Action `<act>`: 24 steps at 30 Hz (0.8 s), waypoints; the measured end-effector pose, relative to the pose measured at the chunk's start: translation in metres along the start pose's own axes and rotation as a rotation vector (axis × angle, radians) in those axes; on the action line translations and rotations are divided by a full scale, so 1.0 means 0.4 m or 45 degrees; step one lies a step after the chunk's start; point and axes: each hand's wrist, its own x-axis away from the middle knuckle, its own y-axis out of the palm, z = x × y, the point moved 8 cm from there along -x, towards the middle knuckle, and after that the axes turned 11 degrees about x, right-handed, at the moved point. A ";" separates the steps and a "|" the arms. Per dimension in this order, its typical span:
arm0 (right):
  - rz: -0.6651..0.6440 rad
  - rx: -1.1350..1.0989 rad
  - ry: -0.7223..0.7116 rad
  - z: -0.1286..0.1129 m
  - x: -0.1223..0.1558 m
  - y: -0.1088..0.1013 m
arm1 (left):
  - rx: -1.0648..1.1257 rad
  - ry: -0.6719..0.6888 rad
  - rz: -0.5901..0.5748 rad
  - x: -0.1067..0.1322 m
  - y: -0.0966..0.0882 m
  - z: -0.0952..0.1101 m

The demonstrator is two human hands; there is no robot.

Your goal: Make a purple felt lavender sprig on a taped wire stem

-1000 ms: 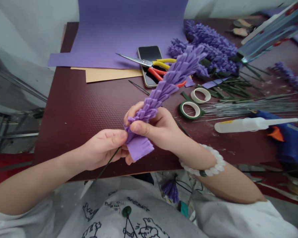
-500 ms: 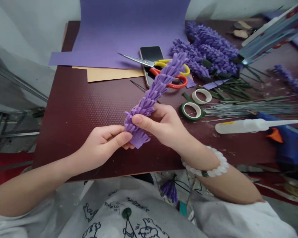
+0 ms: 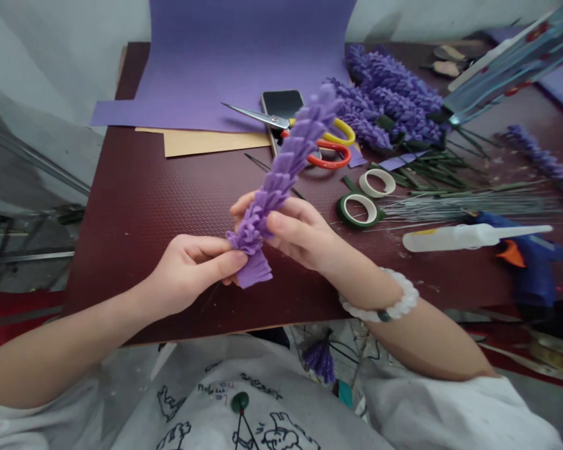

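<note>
One purple felt lavender spike [image 3: 281, 181] slants above the maroon tabletop [image 3: 122, 250], its long axis running from the hands up and rightward, tip pointing away toward one pair of scissors [image 3: 334, 131]. The left hand [image 3: 192, 269] pinches its fringed base between thumb and fingers; the right hand [image 3: 295, 234], wearing one white beaded bracelet [image 3: 401, 301], curls closed around it just above. Right of the hands lie one green tape roll [image 3: 343, 212], one paler tape roll [image 3: 363, 184] and one blue hot glue gun [image 3: 528, 265].

Small upside-down lettering [image 3: 220, 382], on a printed T-shirt [image 3: 192, 406], too blurred to read
</note>
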 end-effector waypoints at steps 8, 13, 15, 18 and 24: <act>0.163 0.230 0.002 0.007 0.007 0.001 | -0.532 0.248 0.257 0.017 -0.021 0.046; 0.141 0.225 -0.019 0.006 0.004 -0.005 | -0.063 -0.021 0.066 -0.013 -0.016 -0.006; 0.139 0.217 -0.035 0.004 0.004 -0.009 | 0.133 -0.096 -0.012 -0.019 -0.007 -0.020; 0.082 0.130 -0.051 0.004 0.002 -0.008 | 0.342 -0.184 -0.109 -0.020 0.009 -0.038; -0.160 -0.177 0.035 0.028 -0.003 0.019 | 0.551 -0.215 -0.269 -0.017 0.040 -0.047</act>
